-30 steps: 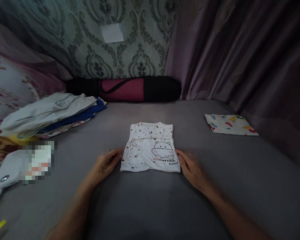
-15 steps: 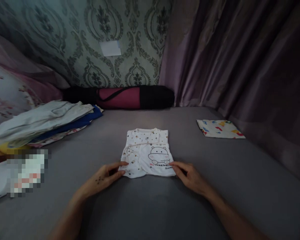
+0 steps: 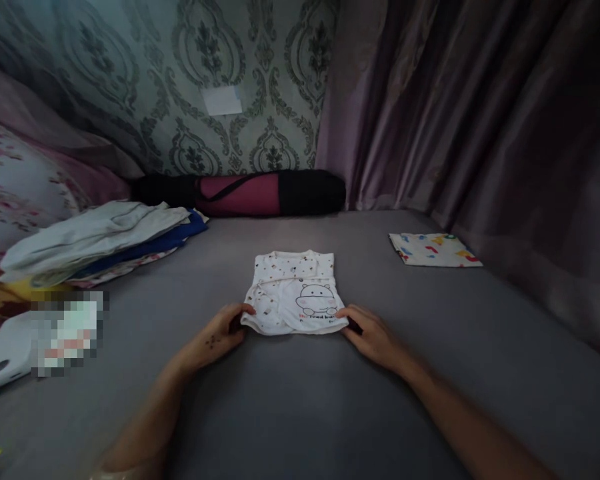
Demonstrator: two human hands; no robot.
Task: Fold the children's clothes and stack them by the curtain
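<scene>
A small white baby shirt [image 3: 293,293] lies on the grey sheet, its sleeves folded across the upper part. It carries a hippo drawing with lettering at the lower right and small printed figures elsewhere. My left hand [image 3: 220,335] pinches the lower left corner, thumb beneath the cloth and fingers on top. At the lower right corner, my right hand [image 3: 373,337] grips the hem the same way. The near hem is lifted slightly off the sheet between both hands, while the collar end lies flat.
A stack of folded clothes [image 3: 105,233] sits at the left beside a floral pillow [image 3: 15,173]. Near it lie a white device [image 3: 13,350] and a pixelated item [image 3: 73,333]. A folded patterned cloth [image 3: 435,250] lies at the right. A black and maroon bag [image 3: 245,195] rests along the wall.
Both hands have taken a fuller hold of the bottom corners, thumbs now under the cloth. The shirt's near hem has risen and moved slightly away from me. The view has shifted a little.
</scene>
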